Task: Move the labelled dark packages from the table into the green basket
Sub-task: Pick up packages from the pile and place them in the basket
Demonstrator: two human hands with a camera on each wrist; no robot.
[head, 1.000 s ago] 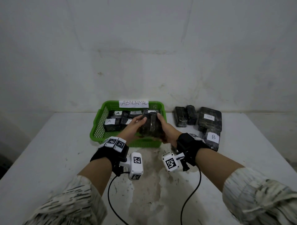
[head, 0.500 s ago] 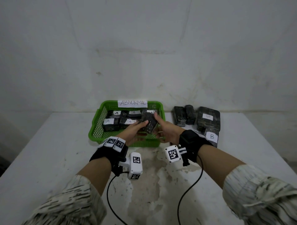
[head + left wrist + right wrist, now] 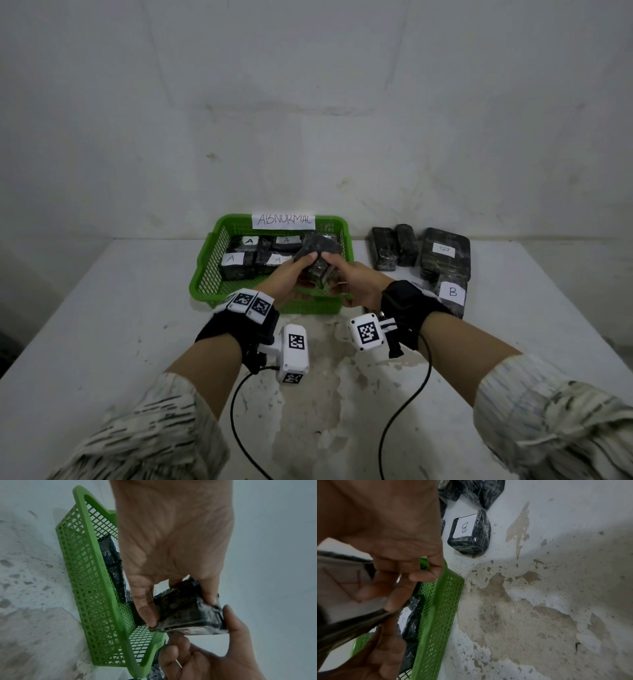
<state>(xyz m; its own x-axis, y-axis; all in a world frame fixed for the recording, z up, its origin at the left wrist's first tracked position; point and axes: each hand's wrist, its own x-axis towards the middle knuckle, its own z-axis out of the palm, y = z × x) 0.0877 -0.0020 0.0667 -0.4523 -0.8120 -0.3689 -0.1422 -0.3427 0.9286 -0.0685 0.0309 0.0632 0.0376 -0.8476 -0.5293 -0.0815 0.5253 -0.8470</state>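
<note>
A dark wrapped package (image 3: 320, 255) is held by both hands over the right front part of the green basket (image 3: 205, 274). My left hand (image 3: 301, 265) pinches its left end between thumb and fingers, and my right hand (image 3: 337, 270) grips its right side. In the left wrist view the left hand (image 3: 181, 612) pinches the package (image 3: 197, 623) just above the basket's rim (image 3: 96, 588). In the right wrist view the right hand (image 3: 393, 595) lies against the package's blurred white label (image 3: 339, 585). Several packages labelled A (image 3: 233, 263) lie inside the basket.
A paper sign reading ABNORMAL (image 3: 283, 220) stands on the basket's far rim. To the right on the white table (image 3: 102, 342) lie two unlabelled dark packages (image 3: 392, 246), a larger labelled one (image 3: 445, 253) and one marked B (image 3: 452, 298). Wrist camera cables (image 3: 404, 404) trail over the near table.
Both hands have carried the package forward from in front of the basket to over its right front part, turning it on the way. The other packages have not moved.
</note>
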